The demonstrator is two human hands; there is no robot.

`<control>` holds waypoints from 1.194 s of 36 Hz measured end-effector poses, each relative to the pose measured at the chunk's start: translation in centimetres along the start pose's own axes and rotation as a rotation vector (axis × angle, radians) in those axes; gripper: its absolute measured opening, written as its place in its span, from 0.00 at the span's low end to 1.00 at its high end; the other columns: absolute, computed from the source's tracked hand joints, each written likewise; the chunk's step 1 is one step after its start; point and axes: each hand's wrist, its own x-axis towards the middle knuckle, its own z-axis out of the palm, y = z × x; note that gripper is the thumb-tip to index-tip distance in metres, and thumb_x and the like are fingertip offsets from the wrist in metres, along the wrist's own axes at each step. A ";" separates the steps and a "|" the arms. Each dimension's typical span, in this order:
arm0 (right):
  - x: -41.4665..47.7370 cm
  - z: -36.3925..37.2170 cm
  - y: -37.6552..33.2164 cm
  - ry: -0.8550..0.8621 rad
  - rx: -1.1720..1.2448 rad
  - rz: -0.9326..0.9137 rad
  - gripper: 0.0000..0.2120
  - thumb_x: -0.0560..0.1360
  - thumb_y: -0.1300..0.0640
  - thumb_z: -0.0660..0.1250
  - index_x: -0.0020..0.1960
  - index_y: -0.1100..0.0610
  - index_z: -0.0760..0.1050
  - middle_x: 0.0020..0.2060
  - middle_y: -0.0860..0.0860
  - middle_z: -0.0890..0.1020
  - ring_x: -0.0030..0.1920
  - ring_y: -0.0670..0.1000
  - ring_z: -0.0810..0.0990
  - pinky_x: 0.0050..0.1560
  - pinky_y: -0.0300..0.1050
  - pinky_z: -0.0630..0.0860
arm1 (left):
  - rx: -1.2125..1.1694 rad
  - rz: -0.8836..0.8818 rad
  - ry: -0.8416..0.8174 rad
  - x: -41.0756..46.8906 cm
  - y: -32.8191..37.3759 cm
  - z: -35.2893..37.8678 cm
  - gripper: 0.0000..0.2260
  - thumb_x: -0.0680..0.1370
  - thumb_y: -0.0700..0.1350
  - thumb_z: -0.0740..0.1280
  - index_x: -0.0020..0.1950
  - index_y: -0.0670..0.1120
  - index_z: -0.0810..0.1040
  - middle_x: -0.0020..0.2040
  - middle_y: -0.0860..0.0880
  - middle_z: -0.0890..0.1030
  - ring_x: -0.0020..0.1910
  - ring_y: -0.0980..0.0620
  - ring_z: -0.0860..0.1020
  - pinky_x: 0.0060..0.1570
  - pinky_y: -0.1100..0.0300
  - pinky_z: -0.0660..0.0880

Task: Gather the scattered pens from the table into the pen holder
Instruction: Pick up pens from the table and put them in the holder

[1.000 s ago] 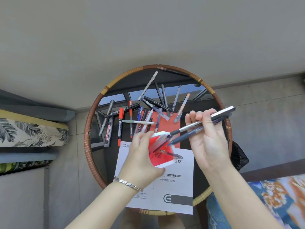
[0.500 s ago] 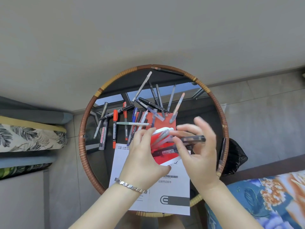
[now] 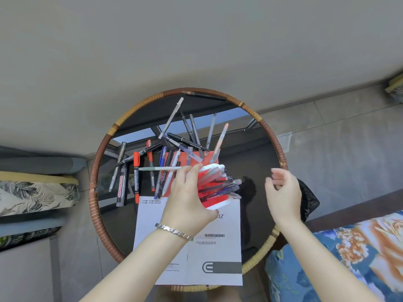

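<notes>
1. Round glass table (image 3: pixel 275 144) carries scattered pens (image 3: pixel 139 171).
2. Our left hand (image 3: pixel 187 201) grips the red pen holder (image 3: pixel 212 188), tilted above a booklet (image 3: pixel 218 253).
3. Our right hand (image 3: pixel 283 192) hovers beside it, fingers spread, empty.

Plain grey wall (image 3: pixel 196 40), tiled floor (image 3: pixel 338 153), floral cushions (image 3: pixel 349 253)

black marker (image 3: pixel 120 186): "WHITEBOARD" in red | white booklet (image 3: pixel 214 247): "E" logo, Chinese txt, "1Z"
</notes>
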 end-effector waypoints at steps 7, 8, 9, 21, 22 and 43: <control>3.3 1.3 5.8 -0.096 -0.482 0.422 0.16 0.78 0.65 0.59 0.64 0.64 0.64 0.64 0.67 0.67 0.64 0.67 0.67 0.60 0.58 0.69 | -0.001 -0.024 0.011 0.1 -0.5 -0.1 0.42 0.63 0.43 0.76 0.70 0.52 0.58 0.67 0.52 0.61 0.66 0.53 0.64 0.62 0.59 0.71; 3.2 1.5 6.1 -0.106 -0.519 0.414 0.16 0.78 0.66 0.58 0.65 0.64 0.64 0.65 0.66 0.66 0.64 0.67 0.66 0.61 0.59 0.69 | 0.001 -0.032 0.016 0.1 -0.6 -0.2 0.41 0.63 0.43 0.76 0.70 0.51 0.58 0.67 0.52 0.61 0.66 0.53 0.64 0.61 0.58 0.72; 3.1 1.8 6.4 -0.102 -0.555 0.389 0.17 0.78 0.67 0.57 0.66 0.65 0.64 0.65 0.66 0.66 0.64 0.67 0.66 0.60 0.58 0.69 | 0.004 -0.041 0.018 0.1 -0.8 -0.2 0.41 0.63 0.43 0.76 0.70 0.51 0.58 0.67 0.52 0.61 0.66 0.53 0.65 0.61 0.58 0.72; 2.0 1.2 3.8 -0.170 -0.389 0.042 0.14 0.81 0.57 0.57 0.63 0.61 0.72 0.51 0.60 0.81 0.44 0.57 0.78 0.45 0.51 0.78 | -0.037 -0.107 0.023 -0.6 -3.1 0.0 0.44 0.61 0.45 0.78 0.71 0.52 0.59 0.68 0.53 0.60 0.67 0.51 0.64 0.65 0.55 0.69; 1.6 1.2 2.1 -0.205 -0.288 -0.005 0.15 0.81 0.56 0.57 0.66 0.59 0.71 0.50 0.58 0.81 0.41 0.54 0.78 0.44 0.50 0.79 | -0.038 -0.111 0.024 -0.7 -3.3 -0.1 0.44 0.61 0.45 0.78 0.71 0.52 0.59 0.68 0.53 0.60 0.68 0.51 0.64 0.65 0.54 0.69; -4.3 4.5 -13.4 -0.308 -0.042 -0.841 0.10 0.75 0.58 0.63 0.47 0.60 0.82 0.40 0.48 0.81 0.43 0.49 0.78 0.47 0.42 0.75 | -0.106 -0.081 0.145 0.0 -5.1 -2.2 0.38 0.61 0.42 0.76 0.67 0.50 0.63 0.62 0.52 0.64 0.63 0.52 0.67 0.61 0.61 0.68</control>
